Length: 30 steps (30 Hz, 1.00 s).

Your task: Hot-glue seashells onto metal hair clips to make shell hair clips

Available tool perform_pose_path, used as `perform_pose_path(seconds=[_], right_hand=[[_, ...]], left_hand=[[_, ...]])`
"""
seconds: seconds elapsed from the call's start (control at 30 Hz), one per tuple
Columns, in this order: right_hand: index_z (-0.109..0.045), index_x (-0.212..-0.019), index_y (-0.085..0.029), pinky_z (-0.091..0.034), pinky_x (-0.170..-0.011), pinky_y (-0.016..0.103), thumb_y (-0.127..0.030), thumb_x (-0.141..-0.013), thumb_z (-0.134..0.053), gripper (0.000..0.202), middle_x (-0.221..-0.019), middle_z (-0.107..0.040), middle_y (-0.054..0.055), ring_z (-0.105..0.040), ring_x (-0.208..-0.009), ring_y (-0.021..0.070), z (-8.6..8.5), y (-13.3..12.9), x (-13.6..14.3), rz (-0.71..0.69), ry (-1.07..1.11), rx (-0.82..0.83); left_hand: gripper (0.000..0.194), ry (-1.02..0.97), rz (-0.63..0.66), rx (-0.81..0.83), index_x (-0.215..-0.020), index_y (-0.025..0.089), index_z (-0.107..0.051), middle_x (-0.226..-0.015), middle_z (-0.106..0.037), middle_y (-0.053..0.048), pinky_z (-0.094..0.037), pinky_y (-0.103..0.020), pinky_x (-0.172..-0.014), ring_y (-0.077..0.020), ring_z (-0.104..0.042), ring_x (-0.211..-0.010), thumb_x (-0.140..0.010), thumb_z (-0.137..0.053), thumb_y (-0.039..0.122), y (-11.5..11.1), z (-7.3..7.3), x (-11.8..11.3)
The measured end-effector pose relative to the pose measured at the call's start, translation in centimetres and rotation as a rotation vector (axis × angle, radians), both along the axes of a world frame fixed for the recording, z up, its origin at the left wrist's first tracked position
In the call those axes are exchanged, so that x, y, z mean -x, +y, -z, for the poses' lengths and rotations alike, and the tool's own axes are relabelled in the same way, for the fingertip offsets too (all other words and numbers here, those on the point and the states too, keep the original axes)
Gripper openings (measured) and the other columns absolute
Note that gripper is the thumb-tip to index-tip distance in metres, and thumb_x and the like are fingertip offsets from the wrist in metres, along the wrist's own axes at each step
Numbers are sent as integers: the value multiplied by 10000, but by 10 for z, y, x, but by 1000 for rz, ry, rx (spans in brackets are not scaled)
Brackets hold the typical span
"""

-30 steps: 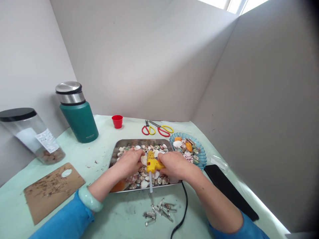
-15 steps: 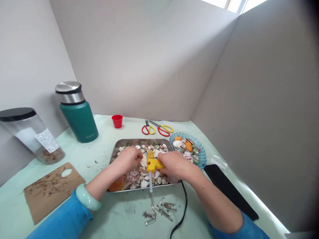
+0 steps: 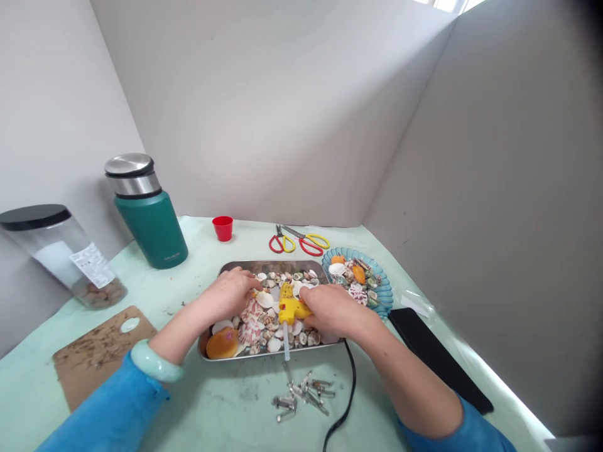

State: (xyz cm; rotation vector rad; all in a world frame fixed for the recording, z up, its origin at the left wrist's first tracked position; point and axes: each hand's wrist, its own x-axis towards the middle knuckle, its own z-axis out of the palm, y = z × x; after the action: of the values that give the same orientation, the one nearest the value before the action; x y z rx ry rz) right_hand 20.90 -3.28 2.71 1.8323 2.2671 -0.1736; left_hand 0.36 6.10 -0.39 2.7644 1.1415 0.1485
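Observation:
My right hand (image 3: 332,307) is closed around the handle of a yellow hot glue gun (image 3: 287,307), held above a metal tray (image 3: 225,357) of seashells. A translucent glue stick (image 3: 286,339) sticks out of the gun's back end over the tray's near rim. My left hand (image 3: 230,294) reaches over the tray's left side, fingers bent down and slightly apart near the shells; its fingertips are partly hidden. Close to those fingers lie a white shell (image 3: 264,299) and a striped pink scallop shell (image 3: 250,331). A large orange shell (image 3: 222,344) rests in the near left corner.
A blue plate (image 3: 387,295) of shells stands right of the tray, with scissors (image 3: 311,243) and a red cup (image 3: 223,230) behind. Metal clips (image 3: 306,395) and a black cord (image 3: 351,389) lie in front. At left are a green bottle (image 3: 153,226), jar (image 3: 80,257) and cardboard (image 3: 94,355).
My left hand has moved left, away from the glue gun, uncovering the white shell and more scallop shells. The right hand keeps the glue gun in nearly the same place.

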Motion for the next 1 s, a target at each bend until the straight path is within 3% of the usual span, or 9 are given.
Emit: perform_pose_path(seconds=[0.27,0.4,0.5,0.67,0.73,0.83,1.0], right_hand=[[-590,-947,-164,-431,-632,306,-318,-737,-584,260,-884,-701,114,-656,-830,273,2,0,0,-12,-2,-21],[-586,-988,-166,-424,-636,301,-331,-733,-589,303,-910,-698,113,-648,-841,271,4,2,-2,-2,4,-18],[-604,-920,-166,-407,-611,286,-398,-722,-620,305,-856,-693,97,-644,-796,261,-2,1,-7,-2,35,-8],[-595,-944,-196,-390,-616,260,-481,-793,-560,324,-882,-680,48,-615,-760,190,-16,-4,-14,33,419,-204],[-586,-971,-204,-400,-629,246,-440,-824,-536,283,-891,-676,30,-611,-759,163,-16,-4,-11,61,621,-274],[-584,-863,-190,-415,-595,223,-338,-839,-514,165,-753,-651,-3,-604,-629,118,-11,-2,-3,93,857,-244],[-525,-745,-185,-430,-513,199,-303,-823,-506,143,-645,-588,-31,-575,-495,88,-3,0,6,222,1127,-241]], left_hand=[[159,6,66,-12,-748,252,-716,-837,-678,-41,-389,-335,-853,-201,-577,-833,-756,-559,228,-7,-1,-6],[185,-166,27,33,-780,234,-716,-885,-664,-42,-436,-276,-765,-176,-598,-806,-781,-535,269,-3,-8,-4],[175,-364,-11,157,-791,197,-693,-941,-638,-41,-465,-262,-737,-148,-607,-759,-763,-537,272,-4,-16,-3],[125,-598,26,377,-767,176,-668,-957,-602,-38,-492,-274,-720,-146,-602,-776,-708,-579,241,-13,-28,-7],[100,-662,54,431,-760,175,-650,-937,-591,-32,-496,-273,-698,-142,-592,-767,-697,-587,220,-18,-32,-10],[83,-723,87,496,-776,173,-614,-897,-591,-25,-496,-272,-685,-131,-580,-747,-704,-591,206,-26,-37,-13],[290,-923,-73,691,-959,170,-542,-873,-625,-29,-510,-287,-683,-141,-600,-759,-702,-641,260,-34,-42,-17]])
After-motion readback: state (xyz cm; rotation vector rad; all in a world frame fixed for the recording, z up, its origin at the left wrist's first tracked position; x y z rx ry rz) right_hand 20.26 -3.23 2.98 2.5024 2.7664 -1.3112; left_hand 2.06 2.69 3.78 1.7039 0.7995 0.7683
